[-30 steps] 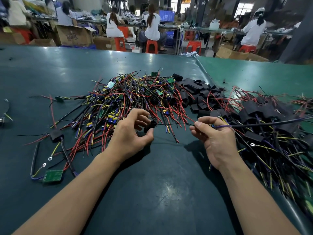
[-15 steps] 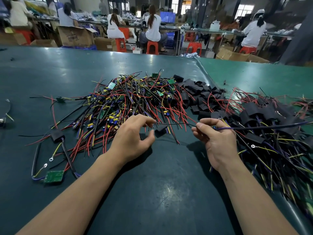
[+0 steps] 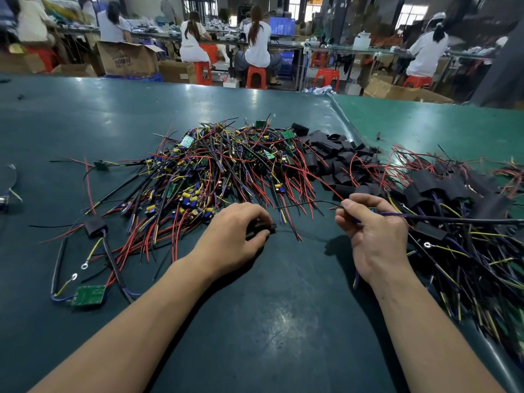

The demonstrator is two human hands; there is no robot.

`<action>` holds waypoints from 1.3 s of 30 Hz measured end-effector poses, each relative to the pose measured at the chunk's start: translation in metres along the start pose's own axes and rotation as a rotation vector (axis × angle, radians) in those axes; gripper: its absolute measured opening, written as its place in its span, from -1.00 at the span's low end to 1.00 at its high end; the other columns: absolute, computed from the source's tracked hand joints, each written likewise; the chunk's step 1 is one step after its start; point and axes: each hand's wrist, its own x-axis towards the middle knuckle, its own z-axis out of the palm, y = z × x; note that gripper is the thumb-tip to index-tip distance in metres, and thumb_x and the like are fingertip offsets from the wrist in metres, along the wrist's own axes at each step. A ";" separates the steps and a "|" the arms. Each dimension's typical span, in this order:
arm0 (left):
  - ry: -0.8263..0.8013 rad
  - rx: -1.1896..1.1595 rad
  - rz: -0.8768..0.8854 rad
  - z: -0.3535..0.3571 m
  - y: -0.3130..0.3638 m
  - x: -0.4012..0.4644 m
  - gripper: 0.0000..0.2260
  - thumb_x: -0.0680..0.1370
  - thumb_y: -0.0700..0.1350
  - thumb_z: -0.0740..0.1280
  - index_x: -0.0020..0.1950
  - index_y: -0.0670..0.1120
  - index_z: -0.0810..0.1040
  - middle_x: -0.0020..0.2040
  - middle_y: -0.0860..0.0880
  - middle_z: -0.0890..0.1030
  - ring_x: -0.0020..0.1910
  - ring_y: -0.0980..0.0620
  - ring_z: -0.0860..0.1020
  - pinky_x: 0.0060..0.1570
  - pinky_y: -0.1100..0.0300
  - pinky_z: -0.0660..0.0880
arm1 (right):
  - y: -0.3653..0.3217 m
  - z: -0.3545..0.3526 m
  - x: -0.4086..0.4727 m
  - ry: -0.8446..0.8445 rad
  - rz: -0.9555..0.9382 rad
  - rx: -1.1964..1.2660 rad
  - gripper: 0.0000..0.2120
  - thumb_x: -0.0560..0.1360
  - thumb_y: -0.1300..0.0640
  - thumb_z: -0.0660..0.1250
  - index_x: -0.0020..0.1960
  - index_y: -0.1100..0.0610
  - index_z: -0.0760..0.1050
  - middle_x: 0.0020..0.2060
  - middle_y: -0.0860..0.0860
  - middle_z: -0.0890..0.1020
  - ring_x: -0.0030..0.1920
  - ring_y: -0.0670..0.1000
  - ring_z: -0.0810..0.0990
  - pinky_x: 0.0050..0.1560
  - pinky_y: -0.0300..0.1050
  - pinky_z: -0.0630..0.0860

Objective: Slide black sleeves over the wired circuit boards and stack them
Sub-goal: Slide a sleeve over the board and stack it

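I see bare glossy green mat (image 3: pixel 269 321) between my forearms. Tangled wired boards (image 3: pixel 215 171) heaped ahead; sleeved stack (image 3: pixel 442 188) at right, by the seam. My left hand (image 3: pixel 235 239) pinches a black sleeve (image 3: pixel 266 226); right hand (image 3: pixel 374 231) grips thin wires (image 3: pixel 442 219).

The left hand (image 3: pixel 231 239) hides most of the black sleeve (image 3: pixel 269 227) in its grip.
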 end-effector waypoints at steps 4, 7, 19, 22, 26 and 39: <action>0.024 -0.121 -0.093 -0.003 0.001 0.001 -0.87 0.45 -0.19 0.48 -0.03 -0.07 0.63 -0.07 0.06 0.63 -0.04 0.12 0.58 0.04 0.23 0.51 | 0.000 -0.002 -0.001 -0.012 0.002 -0.015 -0.85 0.48 0.45 0.36 -0.14 0.23 0.52 -0.29 0.12 0.58 -0.37 0.00 0.61 -0.32 -0.24 0.58; -0.004 -0.150 -0.144 -0.004 0.001 0.001 -0.93 0.45 -0.17 0.49 -0.11 -0.04 0.65 -0.10 0.16 0.61 -0.03 0.21 0.56 0.04 0.36 0.47 | -0.001 -0.002 -0.001 -0.009 0.008 -0.014 -0.85 0.48 0.45 0.36 -0.13 0.23 0.52 -0.29 0.13 0.57 -0.38 0.00 0.61 -0.32 -0.23 0.58; 0.020 -0.030 -0.094 -0.003 -0.002 0.000 -0.81 0.45 -0.09 0.50 0.04 -0.07 0.66 -0.09 0.07 0.64 -0.05 0.03 0.57 0.06 0.05 0.51 | 0.001 -0.002 0.000 -0.003 0.012 -0.032 -0.85 0.47 0.45 0.36 -0.16 0.23 0.53 -0.37 0.09 0.58 -0.42 -0.03 0.61 -0.35 -0.24 0.57; 0.047 0.053 -0.045 -0.005 -0.002 0.000 -0.82 0.45 -0.06 0.49 0.01 -0.08 0.69 -0.10 0.02 0.69 -0.07 -0.03 0.60 0.04 0.03 0.52 | 0.002 -0.003 0.000 -0.006 0.008 -0.044 -0.84 0.47 0.45 0.36 -0.17 0.23 0.53 -0.38 0.08 0.58 -0.43 -0.03 0.61 -0.36 -0.24 0.57; 0.095 0.153 0.022 -0.003 0.002 0.002 -0.86 0.46 -0.08 0.44 -0.03 -0.09 0.69 -0.16 -0.04 0.71 -0.14 -0.08 0.65 -0.07 0.03 0.56 | 0.003 -0.003 0.000 -0.003 0.008 -0.063 -0.84 0.47 0.45 0.36 -0.17 0.23 0.52 -0.42 0.04 0.59 -0.43 -0.04 0.60 -0.36 -0.24 0.57; 0.204 -0.241 0.037 -0.006 0.004 -0.002 -0.68 0.43 -0.23 0.50 0.16 -0.13 0.59 0.00 0.00 0.71 0.01 0.15 0.67 0.01 0.11 0.62 | -0.001 -0.002 -0.003 -0.002 0.021 -0.027 -0.85 0.47 0.44 0.36 -0.15 0.22 0.53 -0.35 0.09 0.59 -0.41 -0.03 0.61 -0.34 -0.24 0.58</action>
